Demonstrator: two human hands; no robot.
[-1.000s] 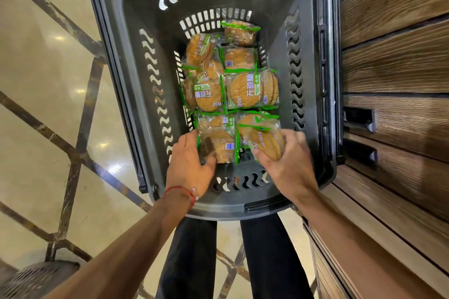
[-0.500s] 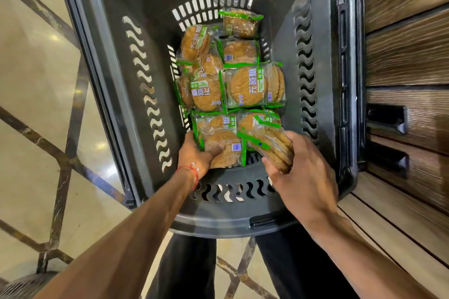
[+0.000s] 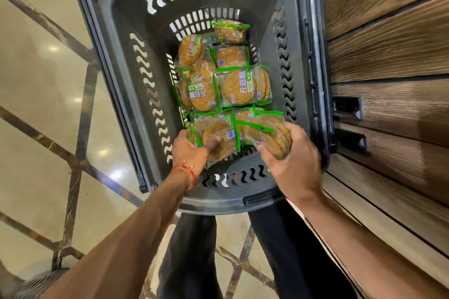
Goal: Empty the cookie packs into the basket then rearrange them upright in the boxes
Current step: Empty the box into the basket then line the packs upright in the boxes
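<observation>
the emptying half of the job looks done or nearly so. a heap of loose cookie packs (image 3: 238, 87) lies in the bottom of the dark plastic basket (image 3: 116, 60), some flat, some on edge, in no order. the second half looks barely begun: no box shows anywhere in view, and every pack in sight is inside the basket.

the right hand (image 3: 294, 165) has its grip clamped on a stacked cookie pack (image 3: 269, 133), which is tilted and looks lifted a little off the heap. the left hand (image 3: 192, 150) has its grip closed on a flat cookie pack (image 3: 218, 138), with the thumb pressing the clear wrapper and the fingers tucked at its left edge. that pack lies just left of the right grip, and the two packs overlap or touch. the rest of the heap sits beyond both grips, toward the basket's far wall.

what is left, by this reading, is to carry the packs out and stand them upright in the boxes.

a red thread bracelet (image 3: 187, 172) circles the left wrist. a wood-panelled wall (image 3: 388, 43) with black handles (image 3: 347, 107) stands right of the right grip, hard against the basket rim. a tiled floor (image 3: 36, 80) spreads left of the left grip, and dark trousers (image 3: 192, 250) show below both. the basket's deep walls hem both wrists in, and overlapping wrappers could drag neighbouring packs along.
</observation>
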